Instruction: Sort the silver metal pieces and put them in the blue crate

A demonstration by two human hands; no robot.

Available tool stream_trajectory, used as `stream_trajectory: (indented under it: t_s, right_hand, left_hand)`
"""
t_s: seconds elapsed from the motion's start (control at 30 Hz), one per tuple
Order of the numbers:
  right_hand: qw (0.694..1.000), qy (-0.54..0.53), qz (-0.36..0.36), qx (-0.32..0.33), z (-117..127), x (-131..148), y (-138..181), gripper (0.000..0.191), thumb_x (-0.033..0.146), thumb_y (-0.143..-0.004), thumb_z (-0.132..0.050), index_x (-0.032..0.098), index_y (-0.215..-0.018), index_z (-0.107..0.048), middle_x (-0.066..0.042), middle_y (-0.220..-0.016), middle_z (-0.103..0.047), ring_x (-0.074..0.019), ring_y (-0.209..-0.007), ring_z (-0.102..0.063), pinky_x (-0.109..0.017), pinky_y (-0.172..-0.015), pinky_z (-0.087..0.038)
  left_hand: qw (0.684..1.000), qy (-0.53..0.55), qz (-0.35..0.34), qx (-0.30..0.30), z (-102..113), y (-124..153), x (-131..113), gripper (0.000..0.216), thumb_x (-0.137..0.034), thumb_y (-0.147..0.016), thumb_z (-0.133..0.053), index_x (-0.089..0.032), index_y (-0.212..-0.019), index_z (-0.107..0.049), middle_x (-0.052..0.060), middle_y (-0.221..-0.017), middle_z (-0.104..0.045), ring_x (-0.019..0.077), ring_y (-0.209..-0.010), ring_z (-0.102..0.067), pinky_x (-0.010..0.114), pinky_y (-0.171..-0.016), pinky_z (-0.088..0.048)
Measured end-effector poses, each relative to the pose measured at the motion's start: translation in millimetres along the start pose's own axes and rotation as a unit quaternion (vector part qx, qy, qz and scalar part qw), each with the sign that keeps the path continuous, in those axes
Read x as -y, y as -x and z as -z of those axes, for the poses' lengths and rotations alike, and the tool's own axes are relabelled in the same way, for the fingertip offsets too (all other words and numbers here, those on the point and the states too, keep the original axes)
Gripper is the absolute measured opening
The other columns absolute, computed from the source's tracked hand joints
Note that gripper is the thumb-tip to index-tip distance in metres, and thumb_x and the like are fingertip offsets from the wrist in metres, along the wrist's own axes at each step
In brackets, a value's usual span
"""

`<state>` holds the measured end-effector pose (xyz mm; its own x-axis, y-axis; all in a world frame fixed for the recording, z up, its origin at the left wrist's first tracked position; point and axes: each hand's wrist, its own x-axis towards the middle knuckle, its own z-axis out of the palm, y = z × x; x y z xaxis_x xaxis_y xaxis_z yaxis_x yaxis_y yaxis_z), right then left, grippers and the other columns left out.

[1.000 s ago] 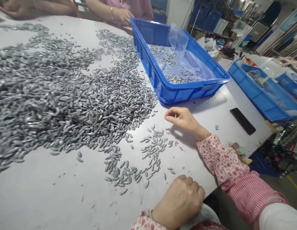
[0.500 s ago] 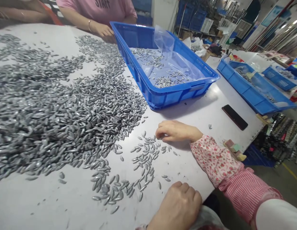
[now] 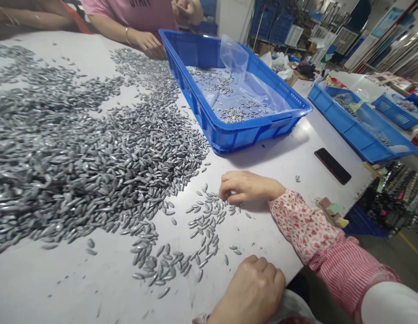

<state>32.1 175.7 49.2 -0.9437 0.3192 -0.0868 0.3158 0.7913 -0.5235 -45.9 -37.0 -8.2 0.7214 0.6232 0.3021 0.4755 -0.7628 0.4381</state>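
Recording from the left: a broad heap of shiny grey seed-shaped pieces (image 3: 87, 166) is spread across the white table (image 3: 50, 283), and the greater part of the visible quantity is found there. Beyond it, a co-worker's hand (image 3: 148, 44) is rested at the far edge of the table, below a pink shirt (image 3: 128, 11). A thinner scatter of pieces (image 3: 205, 225) is laid out just beside the heap, nearer the person. The person's left hand (image 3: 251, 292) is rested at the near table edge in a loose fist, its fingers curled under, with nothing seen in them. The person's right hand (image 3: 245, 186) is placed at the top of the scatter, its fingers (image 3: 225, 191) bent and narrowly closed, tips down among the pieces; whether a piece is pinched cannot be told. A blue plastic crate (image 3: 249, 135) lined with a clear bag (image 3: 234, 56) is found above that hand, and only a small amount of pieces (image 3: 234, 114) is lying in it, so that far more is seen on the table than in the crate. Further right, a black phone (image 3: 333, 165) is lying on the table, and a second blue crate (image 3: 360, 130) is seen holding a few more pieces.
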Motion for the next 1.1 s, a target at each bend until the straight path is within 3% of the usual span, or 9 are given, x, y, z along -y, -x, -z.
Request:
stream_trajectory:
  t_s: [0.23,0.5,0.7,0.87,1.1]
  right_hand:
    - [1.0,0.009,0.008,0.012,-5.4,1.6,-2.5,0.01,0.02,-0.091,-0.06,0.02,-0.083,-0.067,-0.002,-0.085,-0.059,-0.0157,-0.086,-0.054,-0.028,-0.078,-0.041]
    - [0.998,0.02,-0.056,-0.015,-8.4,-1.8,-5.1,0.011,0.019,-0.089,-0.06,0.018,-0.082,-0.068,-0.002,-0.082,-0.066,-0.0137,-0.076,-0.055,-0.026,-0.07,-0.037]
    - [0.996,0.015,-0.088,-0.023,-5.6,-4.1,-3.9,0.008,0.018,-0.088,-0.06,0.018,-0.083,-0.067,-0.002,-0.083,-0.068,-0.014,-0.076,-0.055,-0.027,-0.068,-0.035]
    - [0.996,0.015,-0.058,-0.07,-9.1,-6.3,-6.9,0.006,0.018,-0.089,-0.06,0.018,-0.094,-0.063,-0.004,-0.095,-0.063,-0.016,-0.089,-0.054,-0.028,-0.079,-0.039]
    - [0.996,0.041,-0.056,-0.061,-12.3,-4.7,-9.7,0.007,0.015,-0.089,-0.058,0.017,-0.083,-0.061,-0.003,-0.088,-0.059,-0.0162,-0.086,-0.051,-0.029,-0.078,-0.038]
  left_hand:
    - [1.0,-0.005,0.002,0.002,-0.2,-0.5,-0.5,0.024,-0.015,-0.085,-0.067,-0.018,-0.077,-0.045,-0.002,-0.071,-0.06,0.0171,-0.06,-0.056,0.03,-0.057,-0.039]
    - [0.999,0.002,0.003,0.038,4.7,-0.4,-0.4,0.02,-0.014,-0.088,-0.063,-0.019,-0.08,-0.046,-0.001,-0.075,-0.062,0.0179,-0.065,-0.058,0.031,-0.06,-0.042]
    - [1.0,0.001,0.002,0.01,2.3,0.4,-0.8,0.02,-0.014,-0.086,-0.065,-0.018,-0.078,-0.046,-0.001,-0.072,-0.061,0.017,-0.061,-0.057,0.03,-0.057,-0.04]
    - [1.0,-0.005,-0.003,-0.017,-0.2,0.7,-0.7,0.024,-0.013,-0.082,-0.07,-0.019,-0.077,-0.047,-0.002,-0.071,-0.061,0.0177,-0.058,-0.055,0.031,-0.054,-0.039]
    - [1.0,-0.001,-0.004,-0.017,0.5,0.1,-0.3,0.022,-0.013,-0.084,-0.067,-0.019,-0.078,-0.046,-0.002,-0.072,-0.061,0.0174,-0.06,-0.056,0.031,-0.055,-0.038]
